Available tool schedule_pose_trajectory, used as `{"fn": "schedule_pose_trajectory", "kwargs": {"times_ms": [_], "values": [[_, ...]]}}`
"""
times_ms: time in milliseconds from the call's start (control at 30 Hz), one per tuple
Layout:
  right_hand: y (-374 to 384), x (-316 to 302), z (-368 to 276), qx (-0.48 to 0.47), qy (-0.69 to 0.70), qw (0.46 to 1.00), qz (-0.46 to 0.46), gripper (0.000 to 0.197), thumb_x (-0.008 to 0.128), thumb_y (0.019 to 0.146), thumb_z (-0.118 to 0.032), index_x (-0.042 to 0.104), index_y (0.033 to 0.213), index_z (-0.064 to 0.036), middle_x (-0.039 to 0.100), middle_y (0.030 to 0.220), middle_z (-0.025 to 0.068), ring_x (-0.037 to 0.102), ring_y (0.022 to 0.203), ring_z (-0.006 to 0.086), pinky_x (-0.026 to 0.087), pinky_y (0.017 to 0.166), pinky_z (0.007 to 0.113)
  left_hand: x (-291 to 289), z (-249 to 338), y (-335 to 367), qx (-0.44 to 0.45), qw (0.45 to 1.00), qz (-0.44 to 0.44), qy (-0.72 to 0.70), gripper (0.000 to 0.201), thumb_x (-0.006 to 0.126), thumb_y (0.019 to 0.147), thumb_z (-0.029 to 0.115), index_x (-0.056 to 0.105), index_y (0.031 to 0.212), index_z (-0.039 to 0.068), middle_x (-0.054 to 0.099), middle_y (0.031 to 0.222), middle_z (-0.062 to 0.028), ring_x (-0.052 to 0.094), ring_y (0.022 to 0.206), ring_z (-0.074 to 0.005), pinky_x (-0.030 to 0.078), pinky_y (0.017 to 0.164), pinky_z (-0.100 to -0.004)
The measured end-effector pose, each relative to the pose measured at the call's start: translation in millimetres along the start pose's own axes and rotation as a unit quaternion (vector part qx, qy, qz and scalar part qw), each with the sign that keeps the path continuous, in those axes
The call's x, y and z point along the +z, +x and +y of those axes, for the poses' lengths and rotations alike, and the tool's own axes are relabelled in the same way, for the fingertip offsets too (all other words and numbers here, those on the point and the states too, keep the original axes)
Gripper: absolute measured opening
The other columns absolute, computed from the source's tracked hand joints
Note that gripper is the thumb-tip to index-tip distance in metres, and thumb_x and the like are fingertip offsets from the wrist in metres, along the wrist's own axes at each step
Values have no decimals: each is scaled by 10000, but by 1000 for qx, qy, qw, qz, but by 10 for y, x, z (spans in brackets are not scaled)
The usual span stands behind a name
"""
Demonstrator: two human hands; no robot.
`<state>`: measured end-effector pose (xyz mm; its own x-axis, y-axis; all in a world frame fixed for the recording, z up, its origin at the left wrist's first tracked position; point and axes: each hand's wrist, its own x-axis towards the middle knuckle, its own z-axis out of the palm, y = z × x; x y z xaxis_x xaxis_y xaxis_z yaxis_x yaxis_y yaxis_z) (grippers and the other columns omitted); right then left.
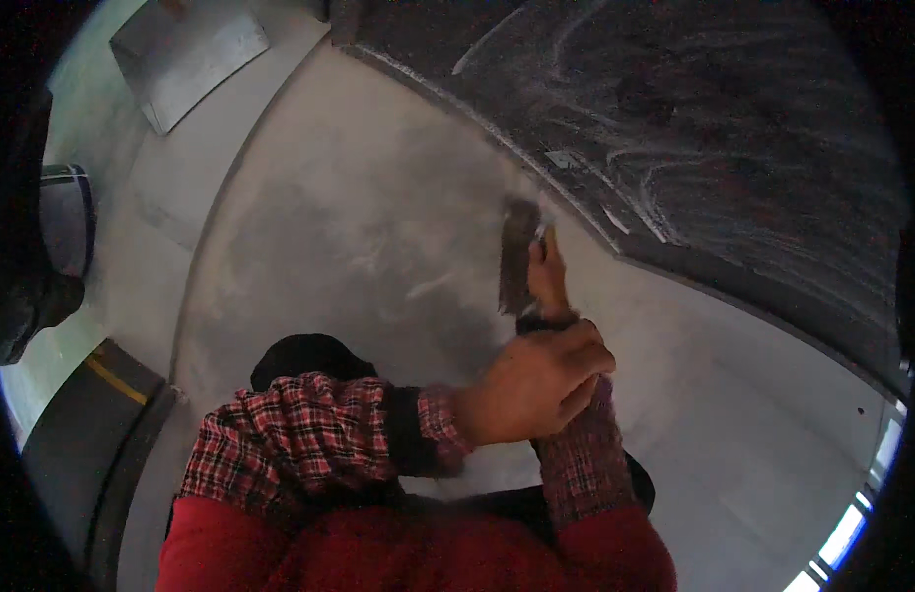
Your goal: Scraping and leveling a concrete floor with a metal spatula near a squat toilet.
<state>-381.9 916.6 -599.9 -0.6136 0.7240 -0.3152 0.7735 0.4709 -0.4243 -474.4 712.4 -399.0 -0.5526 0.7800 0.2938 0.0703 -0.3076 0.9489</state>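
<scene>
My right hand (549,280) is closed on a trowel (517,259) with a flat, dark rectangular blade. The blade is over the pale grey surface (368,178), close to the edge of a dark panel (714,128). Motion blur hides whether it touches the surface. Across my right forearm lies my left hand (548,383), its fingers closed on the right sleeve (582,454) just behind the wrist. Both sleeves are red plaid cuffs below red upper sleeves. Smeary darker grey patches mark the surface ahead of my knees.
The dark panel, streaked with white, fills the upper right. A grey sheet-like piece (196,64) lies at the upper left. Near the left rim are a dark rounded container (66,222) and a black shoe-like shape (28,311). A dark strip with a yellow line (112,375) runs at lower left.
</scene>
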Motion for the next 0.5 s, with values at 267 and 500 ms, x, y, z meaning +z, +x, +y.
{"fn": "schedule_pose_trajectory", "kwargs": {"times_ms": [267,500], "values": [[619,-72,717,37,-102,993,-51,471,449,926,-243,320,1368,-147,533,1168,154,534,1011,266,416,878,332,69,108,-32,22,1000,-1,1,213,606,688,27,546,890,54,533,905,-94,575,805,-289,482,646,-385],[-278,127,644,-75,-28,997,19,487,477,911,-269,338,1345,-98,557,915,130,542,744,247,461,635,346,-2,61,-116,4,1000,-11,2,206,608,693,40,538,886,46,522,891,-91,577,763,-288,485,631,-389]]}}
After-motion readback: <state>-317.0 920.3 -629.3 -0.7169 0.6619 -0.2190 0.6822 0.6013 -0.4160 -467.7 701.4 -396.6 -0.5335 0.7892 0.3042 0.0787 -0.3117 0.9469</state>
